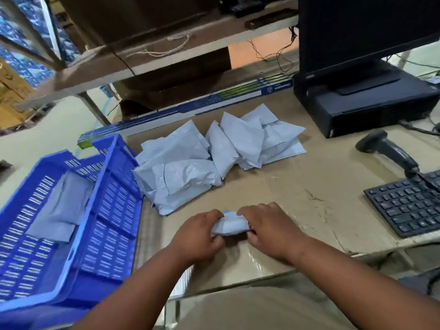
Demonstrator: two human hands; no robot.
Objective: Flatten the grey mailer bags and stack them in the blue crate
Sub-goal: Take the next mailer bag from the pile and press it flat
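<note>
A folded grey mailer bag (230, 226) sits low over the cardboard-covered table, held from both ends. My left hand (198, 234) grips its left end and my right hand (269, 228) grips its right end, fingers curled over it. Behind them lies a heap of several folded grey mailer bags (209, 151) on the table. At the left stands the blue crate (114, 210), tilted, with flat grey mailers (62, 208) lying on its floor.
A black keyboard (409, 203) and a barcode scanner (390, 148) lie at the right. A monitor and black computer case (366, 101) stand at the back right. A long blue-and-white box (190, 110) runs along the back under a shelf.
</note>
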